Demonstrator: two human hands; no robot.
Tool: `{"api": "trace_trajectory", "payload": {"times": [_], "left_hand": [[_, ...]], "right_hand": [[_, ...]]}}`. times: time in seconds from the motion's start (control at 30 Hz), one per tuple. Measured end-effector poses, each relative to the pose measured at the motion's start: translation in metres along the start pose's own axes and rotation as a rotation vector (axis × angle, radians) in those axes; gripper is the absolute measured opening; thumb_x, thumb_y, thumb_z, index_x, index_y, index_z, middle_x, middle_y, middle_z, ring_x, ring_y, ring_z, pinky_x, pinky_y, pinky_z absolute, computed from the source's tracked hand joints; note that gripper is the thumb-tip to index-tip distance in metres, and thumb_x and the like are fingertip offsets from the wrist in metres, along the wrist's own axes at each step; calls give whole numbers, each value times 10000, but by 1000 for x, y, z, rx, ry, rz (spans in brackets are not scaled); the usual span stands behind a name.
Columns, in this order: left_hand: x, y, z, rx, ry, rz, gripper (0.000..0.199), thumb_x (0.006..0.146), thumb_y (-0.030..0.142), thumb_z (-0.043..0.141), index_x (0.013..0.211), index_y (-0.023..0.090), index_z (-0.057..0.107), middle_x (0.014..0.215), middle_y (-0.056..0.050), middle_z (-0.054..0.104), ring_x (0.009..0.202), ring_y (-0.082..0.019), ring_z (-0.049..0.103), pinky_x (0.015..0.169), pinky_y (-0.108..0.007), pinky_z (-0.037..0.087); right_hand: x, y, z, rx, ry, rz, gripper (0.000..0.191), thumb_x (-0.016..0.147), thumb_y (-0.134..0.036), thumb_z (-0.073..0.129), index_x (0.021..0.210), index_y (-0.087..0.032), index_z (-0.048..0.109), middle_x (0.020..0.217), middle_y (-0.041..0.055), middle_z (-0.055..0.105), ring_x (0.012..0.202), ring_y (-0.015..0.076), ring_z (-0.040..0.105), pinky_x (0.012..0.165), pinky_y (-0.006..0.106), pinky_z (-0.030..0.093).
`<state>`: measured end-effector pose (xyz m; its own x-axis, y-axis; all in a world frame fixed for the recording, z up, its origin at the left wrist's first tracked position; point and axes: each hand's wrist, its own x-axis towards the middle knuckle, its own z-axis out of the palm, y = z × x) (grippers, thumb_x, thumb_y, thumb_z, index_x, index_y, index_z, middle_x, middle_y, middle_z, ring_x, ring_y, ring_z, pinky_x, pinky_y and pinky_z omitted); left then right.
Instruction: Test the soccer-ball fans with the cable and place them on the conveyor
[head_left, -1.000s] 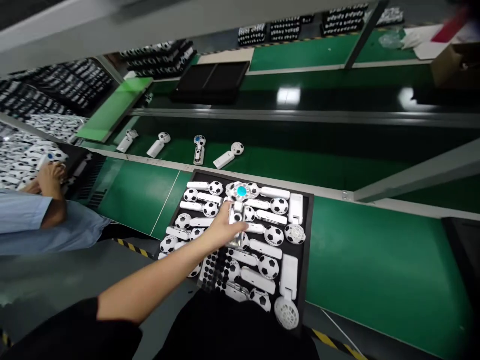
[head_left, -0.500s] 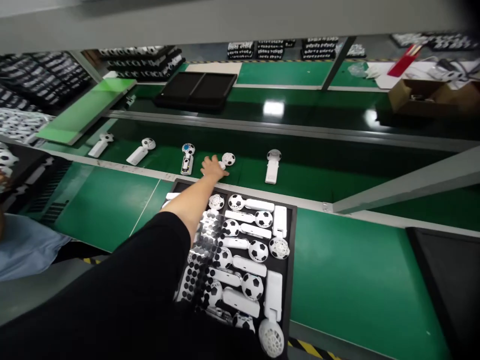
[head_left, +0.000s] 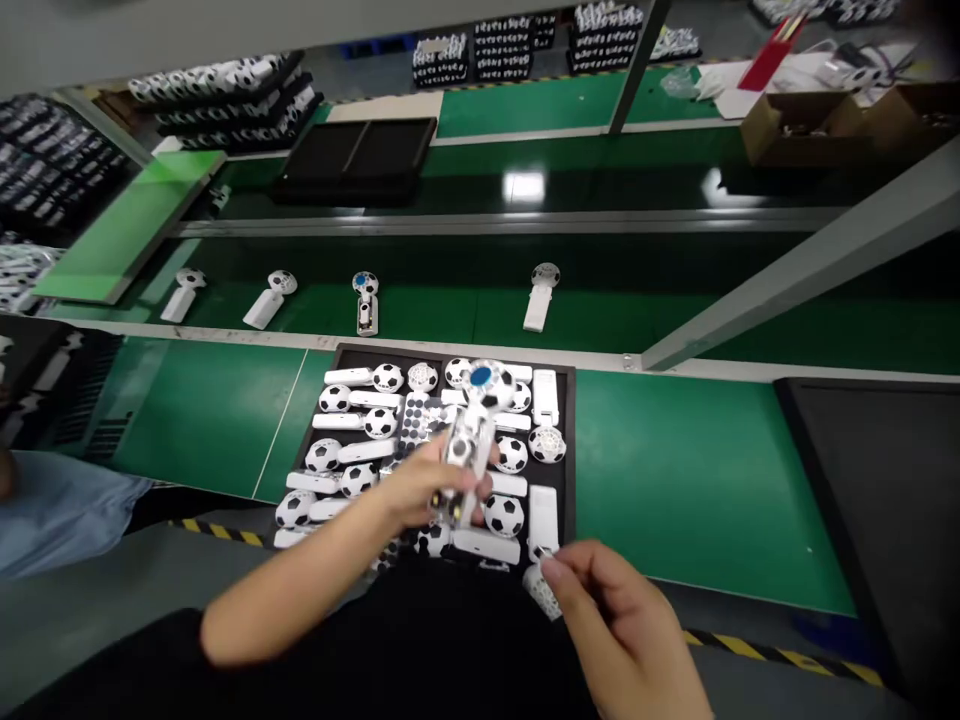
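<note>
Holding, head view: the left hand (head_left: 420,485) has its fingers curled round the handle of an opened fan (head_left: 472,432), at the centre of the frame above the tray (head_left: 571,440); the fan's blue disc (head_left: 481,375) faces up.
Right hand (head_left: 626,620): lower right of centre, thumb and forefinger pinched together at the tips; whether something tiny sits between them, I cannot tell.
Tray load: football-patterned fans lie in rows, with a dotted sheet (head_left: 414,422) among them.
Belt (head_left: 450,270): four more fans lie across the upper left and upper middle; the one with a blue disc (head_left: 365,300) shows its inner parts.
Neighbour: a blue sleeve (head_left: 71,500) at the lower left edge.
Good grip: best, I judge, to hold the fan by the sides of its handle, open side up and level, fingers off the bare parts.
Good pinch: bring the fingertips in slowly, clear of the fans below.
</note>
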<state>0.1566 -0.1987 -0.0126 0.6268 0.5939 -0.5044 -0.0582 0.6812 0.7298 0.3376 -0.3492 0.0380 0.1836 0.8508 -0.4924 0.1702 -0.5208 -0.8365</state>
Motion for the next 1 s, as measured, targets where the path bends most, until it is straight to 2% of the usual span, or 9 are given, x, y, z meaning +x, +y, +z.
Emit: {"api": "trace_trajectory", "payload": {"times": [0.1, 0.2, 0.3, 0.43, 0.57, 0.7, 0.87, 0.93, 1.0], "left_hand": [[-47, -33, 37, -209, -116, -115, 463, 647, 207, 784, 1050, 179, 558, 863, -34, 635, 644, -157, 649, 466, -253, 566], [-69, -43, 52, -333, -147, -159, 517, 656, 206, 806, 1070, 202, 498, 797, 7, 638, 516, -129, 647, 436, -210, 538], [-78, -43, 55, -289, -113, -160, 565, 638, 210, 828, 1075, 213, 469, 843, 10, 633, 523, -131, 657, 476, -227, 548], [-87, -41, 56, -93, -84, -137, 579, 675, 153, 770, 1141, 224, 434, 926, 2, 611, 597, -107, 639, 547, -236, 536], [-96, -46, 58, 112, -110, -150, 609, 710, 95, 674, 1224, 241, 381, 875, 24, 594, 621, -98, 594, 576, -246, 504], [-99, -50, 64, 190, -119, -116, 621, 673, 43, 634, 1210, 231, 387, 837, 44, 576, 630, -95, 575, 576, -230, 472], [-97, -55, 73, 115, -105, -190, 613, 671, 59, 656, 1203, 234, 408, 821, 46, 567, 586, -79, 550, 555, -224, 473], [-93, -56, 66, 3, -52, -237, 581, 675, 109, 693, 1179, 233, 432, 845, 23, 582, 599, -103, 572, 548, -255, 506], [-83, -52, 50, -49, 108, -223, 576, 678, 147, 733, 1175, 244, 459, 892, -8, 590, 686, -147, 605, 562, -286, 540]], "right_hand": [[4, -16, 3, 40, -42, -101, 322, 918, -455, 536, 707, -223, 606, 599, -21, 550, 565, 133, 477, 542, 251, 398], [-3, -17, 7, 52, -100, -102, 287, 923, -421, 546, 733, -219, 621, 656, -11, 619, 611, 136, 537, 590, 252, 425], [-11, -14, 9, 63, -169, -73, 304, 931, -426, 538, 729, -216, 623, 670, -9, 625, 619, 134, 547, 594, 249, 427], [-16, -10, 8, 41, -260, -30, 345, 928, -452, 527, 696, -208, 605, 650, -8, 592, 627, 143, 523, 613, 267, 414], [-19, 0, 3, -37, -310, -19, 344, 907, -442, 533, 672, -196, 585, 649, -2, 567, 628, 150, 472, 598, 277, 379], [-24, 9, 3, -12, -348, 11, 359, 900, -454, 531, 655, -193, 564, 624, -10, 525, 610, 145, 441, 583, 273, 371], [-29, 17, 0, 28, -302, 58, 364, 893, -482, 547, 665, -199, 569, 645, -1, 549, 632, 152, 470, 602, 270, 403], [-33, 30, -17, 43, -211, 100, 377, 899, -508, 537, 672, -210, 578, 637, -3, 539, 621, 152, 467, 576, 257, 411], [-39, 51, -45, 50, -33, 151, 373, 895, -542, 535, 710, -225, 605, 646, -5, 536, 620, 152, 477, 558, 242, 424]]}}
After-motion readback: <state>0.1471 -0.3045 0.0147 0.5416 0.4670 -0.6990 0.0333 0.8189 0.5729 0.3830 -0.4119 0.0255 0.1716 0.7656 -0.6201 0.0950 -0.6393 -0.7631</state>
